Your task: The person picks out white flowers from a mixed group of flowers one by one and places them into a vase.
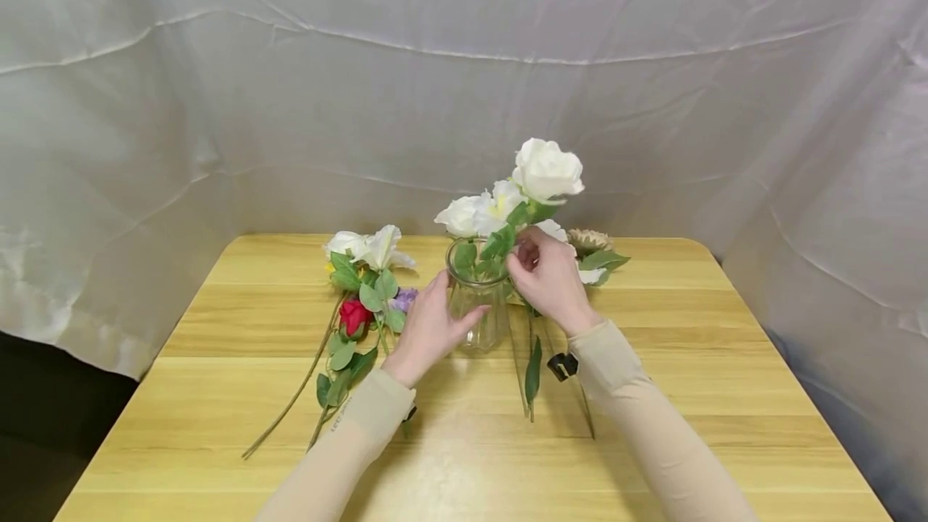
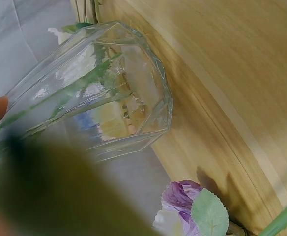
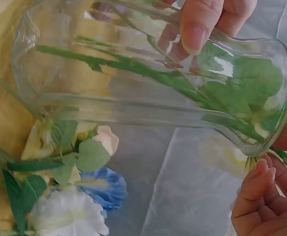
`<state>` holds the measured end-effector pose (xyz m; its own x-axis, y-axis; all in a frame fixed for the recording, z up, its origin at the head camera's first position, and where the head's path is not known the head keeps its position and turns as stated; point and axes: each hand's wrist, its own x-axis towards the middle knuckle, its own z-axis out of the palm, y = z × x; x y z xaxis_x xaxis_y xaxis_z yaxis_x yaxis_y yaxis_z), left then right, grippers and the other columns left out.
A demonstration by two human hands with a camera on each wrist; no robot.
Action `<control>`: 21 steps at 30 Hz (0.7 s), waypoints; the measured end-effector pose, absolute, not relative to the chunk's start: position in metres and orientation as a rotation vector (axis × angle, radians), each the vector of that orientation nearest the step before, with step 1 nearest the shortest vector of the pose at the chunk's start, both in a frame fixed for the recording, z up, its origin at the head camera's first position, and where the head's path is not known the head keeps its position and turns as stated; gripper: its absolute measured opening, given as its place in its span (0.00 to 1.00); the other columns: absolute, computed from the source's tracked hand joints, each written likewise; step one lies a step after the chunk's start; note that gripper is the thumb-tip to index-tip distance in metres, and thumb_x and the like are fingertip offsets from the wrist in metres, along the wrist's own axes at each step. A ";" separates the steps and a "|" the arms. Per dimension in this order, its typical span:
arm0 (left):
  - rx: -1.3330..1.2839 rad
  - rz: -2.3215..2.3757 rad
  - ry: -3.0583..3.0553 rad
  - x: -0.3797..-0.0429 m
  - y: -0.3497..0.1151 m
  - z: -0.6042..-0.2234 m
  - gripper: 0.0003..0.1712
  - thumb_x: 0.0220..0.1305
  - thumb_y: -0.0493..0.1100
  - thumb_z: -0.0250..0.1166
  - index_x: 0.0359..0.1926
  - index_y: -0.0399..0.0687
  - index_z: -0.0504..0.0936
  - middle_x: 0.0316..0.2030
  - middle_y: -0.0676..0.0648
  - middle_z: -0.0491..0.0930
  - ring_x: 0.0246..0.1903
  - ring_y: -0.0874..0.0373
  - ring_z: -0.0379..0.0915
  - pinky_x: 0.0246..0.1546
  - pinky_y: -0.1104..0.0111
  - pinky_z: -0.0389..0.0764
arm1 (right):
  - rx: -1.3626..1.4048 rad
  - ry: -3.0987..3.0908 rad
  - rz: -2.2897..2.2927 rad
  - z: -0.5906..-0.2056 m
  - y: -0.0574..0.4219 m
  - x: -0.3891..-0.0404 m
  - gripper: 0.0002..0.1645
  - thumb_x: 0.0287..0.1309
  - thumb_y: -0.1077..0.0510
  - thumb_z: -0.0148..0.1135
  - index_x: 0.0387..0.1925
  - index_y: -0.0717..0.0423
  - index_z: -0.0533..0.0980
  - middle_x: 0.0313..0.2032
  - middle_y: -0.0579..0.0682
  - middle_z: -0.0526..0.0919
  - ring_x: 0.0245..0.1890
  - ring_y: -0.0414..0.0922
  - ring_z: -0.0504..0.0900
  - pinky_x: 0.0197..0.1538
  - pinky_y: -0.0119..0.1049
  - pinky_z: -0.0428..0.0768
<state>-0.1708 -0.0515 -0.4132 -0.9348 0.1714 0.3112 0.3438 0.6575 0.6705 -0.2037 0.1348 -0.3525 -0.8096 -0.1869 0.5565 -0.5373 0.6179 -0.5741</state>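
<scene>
A clear glass vase (image 1: 478,316) stands on the table, with green stems (image 3: 129,65) showing through its wall. My left hand (image 1: 428,325) holds the vase from the left, its thumb (image 3: 196,34) lying across the glass. At the right of the rim, my right hand (image 1: 553,276) has thumb and fingers pinched together on a flower stem, mostly hidden by the fingers. A large white rose (image 1: 548,171) rises above that hand. White blooms (image 1: 464,216) lean over the back of the rim, and green leaves (image 1: 499,243) fill the vase's neck.
Left of the vase lie a red rose (image 1: 354,317), a purple flower (image 1: 403,299), white flowers (image 1: 384,248) and long stems. To the right are a beige bloom (image 1: 590,241), a blue flower (image 3: 103,188) and more stems. Grey cloth (image 1: 399,119) hangs behind the wooden table (image 1: 449,466).
</scene>
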 end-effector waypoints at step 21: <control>-0.425 -1.160 -2.642 -0.171 -0.051 -0.414 0.41 0.54 0.58 0.68 0.64 0.45 0.65 0.57 0.44 0.75 0.56 0.48 0.71 0.58 0.57 0.73 | 0.335 -2.310 1.461 -0.360 0.136 -0.203 0.14 0.57 0.52 0.65 0.36 0.59 0.75 0.24 0.53 0.80 0.23 0.46 0.77 0.26 0.31 0.76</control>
<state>-0.1714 -0.0509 -0.4143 -0.9328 0.1717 0.3169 0.3495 0.6459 0.6787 -0.2031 0.1359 -0.3595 -0.8973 0.0037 0.4414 -0.3972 0.4295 -0.8110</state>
